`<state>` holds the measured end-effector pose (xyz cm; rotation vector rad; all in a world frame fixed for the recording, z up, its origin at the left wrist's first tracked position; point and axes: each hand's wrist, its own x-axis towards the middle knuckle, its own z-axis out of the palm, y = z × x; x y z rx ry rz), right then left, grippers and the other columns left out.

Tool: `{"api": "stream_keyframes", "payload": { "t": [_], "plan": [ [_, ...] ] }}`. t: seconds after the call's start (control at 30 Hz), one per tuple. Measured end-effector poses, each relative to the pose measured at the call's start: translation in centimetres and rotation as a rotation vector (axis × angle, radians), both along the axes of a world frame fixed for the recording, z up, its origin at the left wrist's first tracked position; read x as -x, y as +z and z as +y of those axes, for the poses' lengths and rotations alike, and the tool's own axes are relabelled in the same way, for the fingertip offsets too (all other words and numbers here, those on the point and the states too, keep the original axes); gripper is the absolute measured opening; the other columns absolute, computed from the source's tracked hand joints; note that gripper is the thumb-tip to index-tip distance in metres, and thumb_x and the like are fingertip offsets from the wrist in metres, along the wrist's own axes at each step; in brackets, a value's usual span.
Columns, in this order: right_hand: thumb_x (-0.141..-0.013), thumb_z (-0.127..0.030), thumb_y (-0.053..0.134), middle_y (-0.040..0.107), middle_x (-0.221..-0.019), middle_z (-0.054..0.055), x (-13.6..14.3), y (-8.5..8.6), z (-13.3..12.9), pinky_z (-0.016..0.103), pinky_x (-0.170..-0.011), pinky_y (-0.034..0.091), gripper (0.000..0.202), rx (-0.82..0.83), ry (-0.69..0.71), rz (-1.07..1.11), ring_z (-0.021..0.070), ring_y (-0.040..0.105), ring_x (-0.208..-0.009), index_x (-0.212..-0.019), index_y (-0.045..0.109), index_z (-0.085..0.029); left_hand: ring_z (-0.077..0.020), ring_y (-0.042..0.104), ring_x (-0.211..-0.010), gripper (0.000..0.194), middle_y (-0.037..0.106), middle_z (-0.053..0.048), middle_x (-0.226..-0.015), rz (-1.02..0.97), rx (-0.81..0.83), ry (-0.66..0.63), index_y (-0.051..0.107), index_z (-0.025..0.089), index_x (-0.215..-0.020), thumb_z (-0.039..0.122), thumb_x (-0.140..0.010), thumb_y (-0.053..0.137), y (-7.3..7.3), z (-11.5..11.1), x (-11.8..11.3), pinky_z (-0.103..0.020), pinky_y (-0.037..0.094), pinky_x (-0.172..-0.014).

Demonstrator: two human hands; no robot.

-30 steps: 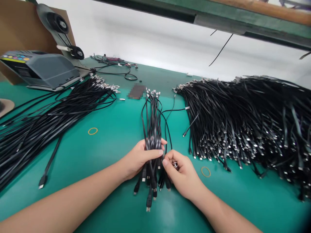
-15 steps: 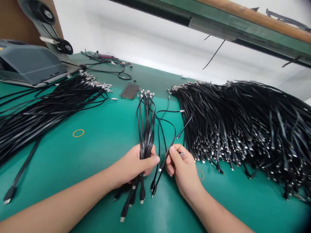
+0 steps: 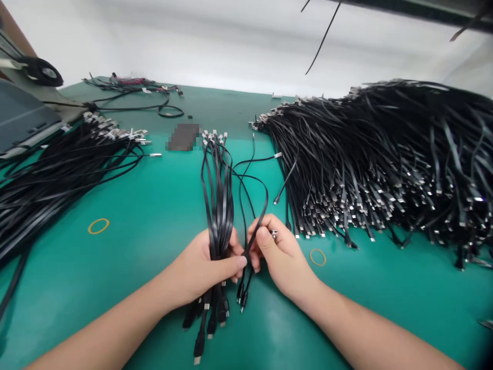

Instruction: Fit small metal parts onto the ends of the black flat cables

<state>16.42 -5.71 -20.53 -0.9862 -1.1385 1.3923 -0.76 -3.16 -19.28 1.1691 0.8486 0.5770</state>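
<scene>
My left hand is closed around a bundle of flat black USB cables. Silvery plugs top the bundle, and several connector ends hang below the fist. Beside it, my right hand pinches a single black cable between thumb and fingers; its lower end reaches my left thumb. A small silvery item shows at the right fingers; I cannot tell what it is. Two thin cable ends dangle between the hands.
A large heap of black cables covers the right side. Another pile lies left, by a grey machine. Rubber bands rest on the green table. Tangled wires and a blurred dark patch are farther back.
The camera view has shifted, so the shelf has mostly left the top. My right hand has come closer to the left, bringing the single cable's end to the left thumb.
</scene>
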Motion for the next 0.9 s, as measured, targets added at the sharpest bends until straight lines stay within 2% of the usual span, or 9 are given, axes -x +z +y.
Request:
{"api": "stream_keyframes", "payload": {
  "t": [0.23,0.33,0.47,0.6,0.7,0.8,0.9],
  "plan": [
    [-0.095,-0.046,0.056,0.05,-0.064,-0.008,0.01,0.58,-0.08,0.019,-0.048,0.042,0.026,0.03,-0.057,-0.05,0.0066,0.048,-0.049,-0.096,0.049,-0.021,-0.0109,0.062,-0.062,0.028,0.058,0.008,-0.072,-0.074,0.001,0.064,0.044,0.021,-0.086,0.021,-0.083,0.072,-0.16,-0.14,-0.02,-0.026,0.05,-0.06],
    [-0.09,-0.037,0.06,0.05,-0.073,-0.007,-0.06,0.74,-0.02,0.021,-0.053,0.045,0.021,0.082,-0.103,-0.035,0.0066,0.051,-0.054,-0.098,0.047,-0.022,-0.01,0.061,-0.062,0.028,0.058,0.008,-0.071,-0.091,0.013,0.088,0.045,0.02,-0.086,0.021,-0.082,0.073,-0.11,-0.2,-0.04,-0.025,0.051,-0.06],
    [-0.082,-0.024,0.065,0.052,-0.082,-0.007,-0.2,0.38,0.31,0.02,-0.056,0.045,0.023,0.134,-0.099,0.02,0.0054,0.053,-0.057,-0.091,0.044,-0.022,-0.0089,0.061,-0.061,0.028,0.059,0.008,-0.07,-0.113,0.056,0.128,0.045,0.02,-0.086,0.021,-0.084,0.073,-0.05,-0.14,-0.05,-0.023,0.049,-0.06],
    [-0.088,-0.032,0.065,0.059,-0.098,-0.002,-0.11,0.02,0.47,0.025,-0.065,0.052,0.023,0.091,-0.14,0.044,0.0075,0.06,-0.067,-0.087,0.045,-0.021,-0.0088,0.062,-0.063,0.028,0.061,0.007,-0.07,-0.203,0.117,0.151,0.051,0.019,-0.09,0.021,-0.081,0.077,0.04,-0.04,0.0,-0.021,0.05,-0.061],
    [-0.085,-0.032,0.071,0.06,-0.106,0.002,-0.11,0.05,0.35,0.028,-0.073,0.055,0.023,0.052,-0.142,-0.003,0.0106,0.063,-0.079,-0.083,0.052,-0.02,-0.0099,0.065,-0.065,0.028,0.065,0.005,-0.072,-0.231,0.152,0.149,0.056,0.019,-0.1,0.022,-0.081,0.077,0.04,0.05,0.11,-0.022,0.052,-0.062],
    [-0.083,-0.031,0.074,0.062,-0.098,0.002,-0.36,0.13,0.08,0.024,-0.071,0.053,0.017,0.004,-0.086,-0.09,0.0113,0.063,-0.081,-0.087,0.062,-0.02,-0.0092,0.065,-0.065,0.023,0.069,0.003,-0.073,-0.215,0.148,0.13,0.059,0.018,-0.103,0.024,-0.086,0.073,0.02,0.18,0.29,-0.02,0.052,-0.064],
    [-0.094,-0.042,0.062,0.058,-0.076,-0.002,-0.66,0.17,-0.26,0.02,-0.051,0.043,0.022,0.022,-0.01,-0.152,0.0074,0.054,-0.057,-0.095,0.063,-0.02,-0.0079,0.064,-0.064,0.018,0.069,0.002,-0.072,-0.2,0.125,0.102,0.062,0.016,-0.102,0.026,-0.089,0.07,0.02,0.36,0.41,-0.018,0.051,-0.064]
  ]
}}
